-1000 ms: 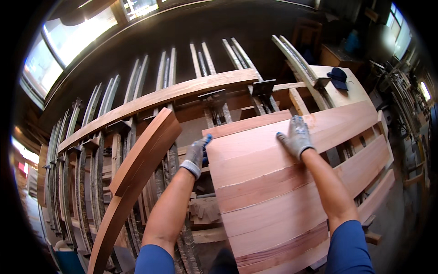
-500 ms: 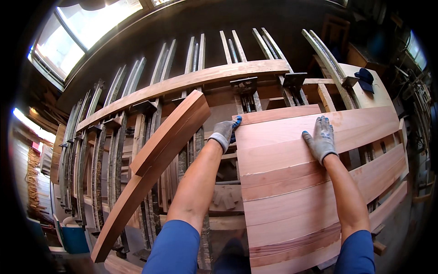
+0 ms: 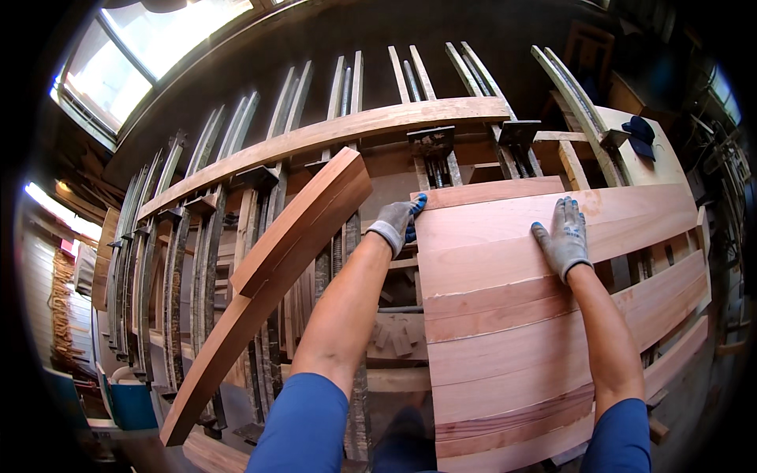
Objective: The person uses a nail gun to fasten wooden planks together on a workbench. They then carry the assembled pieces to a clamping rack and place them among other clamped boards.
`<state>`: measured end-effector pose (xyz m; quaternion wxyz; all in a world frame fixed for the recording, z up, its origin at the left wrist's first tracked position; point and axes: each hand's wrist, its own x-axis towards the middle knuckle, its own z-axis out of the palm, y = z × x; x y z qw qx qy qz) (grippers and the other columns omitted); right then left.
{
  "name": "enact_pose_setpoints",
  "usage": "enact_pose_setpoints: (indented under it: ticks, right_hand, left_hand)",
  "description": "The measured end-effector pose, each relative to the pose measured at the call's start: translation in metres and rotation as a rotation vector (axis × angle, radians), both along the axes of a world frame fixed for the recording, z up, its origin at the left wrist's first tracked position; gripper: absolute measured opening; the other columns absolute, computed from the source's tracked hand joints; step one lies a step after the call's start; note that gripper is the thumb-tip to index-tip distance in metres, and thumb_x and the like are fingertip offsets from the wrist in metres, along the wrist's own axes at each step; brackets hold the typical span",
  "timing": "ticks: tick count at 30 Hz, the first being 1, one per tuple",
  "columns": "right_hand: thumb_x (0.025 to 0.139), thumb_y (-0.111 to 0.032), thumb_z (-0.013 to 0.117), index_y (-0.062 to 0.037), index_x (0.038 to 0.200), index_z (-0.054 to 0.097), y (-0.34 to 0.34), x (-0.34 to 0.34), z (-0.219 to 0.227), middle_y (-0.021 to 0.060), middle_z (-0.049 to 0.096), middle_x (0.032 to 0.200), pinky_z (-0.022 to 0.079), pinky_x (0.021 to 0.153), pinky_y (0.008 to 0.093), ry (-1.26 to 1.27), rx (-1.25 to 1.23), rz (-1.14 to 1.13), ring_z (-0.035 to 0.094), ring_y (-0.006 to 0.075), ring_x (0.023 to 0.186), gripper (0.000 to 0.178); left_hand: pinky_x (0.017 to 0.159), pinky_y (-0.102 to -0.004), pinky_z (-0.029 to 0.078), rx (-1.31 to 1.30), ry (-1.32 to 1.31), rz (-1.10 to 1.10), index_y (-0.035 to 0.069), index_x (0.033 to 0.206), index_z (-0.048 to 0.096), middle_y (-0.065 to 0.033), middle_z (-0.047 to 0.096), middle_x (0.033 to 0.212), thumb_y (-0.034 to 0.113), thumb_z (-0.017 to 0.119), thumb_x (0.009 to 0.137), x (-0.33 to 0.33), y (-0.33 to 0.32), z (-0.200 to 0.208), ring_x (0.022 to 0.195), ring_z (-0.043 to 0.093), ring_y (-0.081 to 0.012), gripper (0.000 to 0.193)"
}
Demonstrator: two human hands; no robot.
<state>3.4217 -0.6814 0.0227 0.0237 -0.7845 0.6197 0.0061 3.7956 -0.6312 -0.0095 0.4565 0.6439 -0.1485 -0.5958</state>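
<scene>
A panel of pinkish wooden boards (image 3: pixel 505 366) laid edge to edge fills the lower right, with a narrow strip (image 3: pixel 497 191) along its far edge. My left hand (image 3: pixel 400 220), in a grey glove with blue fingertips, is closed on the panel's far left corner; its fingers go partly out of sight at the edge. My right hand (image 3: pixel 567 238), gloved alike, lies flat on the panel's upper part with the fingers stretched out and holds nothing. Pale lines of what looks like glue show along some joints.
Long bar clamps (image 3: pixel 435 146) stand in a row on a rack. A long pale beam (image 3: pixel 315 140) lies across them. Two stacked reddish timbers (image 3: pixel 296 229) slant at the left. More boards (image 3: pixel 662 299) extend right of the panel. A dark cap (image 3: pixel 639 136) rests on a light sheet.
The whole view has shifted slightly, so things appear a little further right. Both hands keep nearly the same places on the panel.
</scene>
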Motion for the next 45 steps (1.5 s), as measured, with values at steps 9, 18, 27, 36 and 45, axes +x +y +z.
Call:
enact_pose_setpoints:
  ticks: [9, 18, 27, 36, 45]
  right_hand:
    - [0.100, -0.063, 0.049, 0.0066, 0.161, 0.020, -0.001, -0.003, -0.004, 0.0257, 0.021, 0.169, 0.008, 0.130, 0.0468, -0.010, -0.013, -0.010, 0.014, 0.0378, 0.159, 0.097]
    - [0.100, -0.063, 0.049, 0.0063, 0.162, 0.019, 0.001, -0.006, -0.005, 0.0246, 0.019, 0.170, 0.008, 0.130, 0.0467, 0.011, -0.004, -0.018, 0.013, 0.0375, 0.159, 0.097]
    - [0.100, -0.061, 0.051, 0.0065, 0.161, 0.021, -0.003, 0.008, 0.016, 0.0245, 0.021, 0.170, 0.010, 0.130, 0.0455, 0.006, 0.074, -0.015, 0.014, 0.0375, 0.159, 0.096]
    - [0.096, -0.061, 0.056, 0.0084, 0.160, 0.021, -0.011, 0.010, 0.021, 0.0267, 0.021, 0.169, 0.015, 0.129, 0.0451, 0.003, 0.161, -0.062, 0.018, 0.0378, 0.158, 0.101]
    - [0.096, -0.062, 0.056, 0.0099, 0.152, 0.041, 0.016, 0.015, 0.027, 0.0298, 0.038, 0.160, 0.022, 0.128, 0.0418, 0.033, 0.178, 0.016, 0.031, 0.0383, 0.153, 0.093]
  left_hand:
    - [0.050, -0.0311, 0.054, 0.051, -0.223, -0.111, 0.007, 0.093, 0.072, -0.0037, 0.067, 0.079, 0.051, 0.072, 0.096, -0.003, -0.002, 0.003, 0.058, 0.062, -0.0173, 0.044]
    - [0.051, -0.0350, 0.053, -0.125, -0.335, -0.158, 0.003, 0.092, 0.073, -0.0075, 0.067, 0.074, 0.057, 0.061, 0.101, -0.001, -0.014, -0.045, 0.058, 0.062, -0.0206, 0.056]
    - [0.072, -0.0363, 0.056, -0.075, -0.366, 0.025, -0.003, 0.115, 0.069, -0.0120, 0.072, 0.102, 0.059, 0.077, 0.087, -0.013, 0.036, -0.004, 0.084, 0.069, -0.0240, 0.068]
    - [0.117, -0.0482, 0.039, -0.343, -2.022, -0.064, 0.004, 0.154, 0.041, -0.0212, 0.051, 0.149, 0.050, 0.087, 0.078, 0.097, 0.268, 0.113, 0.140, 0.048, -0.0377, 0.100]
    - [0.108, -0.0458, 0.049, 0.538, -1.494, -0.315, 0.005, 0.140, 0.055, -0.0211, 0.067, 0.128, 0.049, 0.094, 0.063, 0.215, 0.438, 0.122, 0.127, 0.059, -0.0384, 0.097]
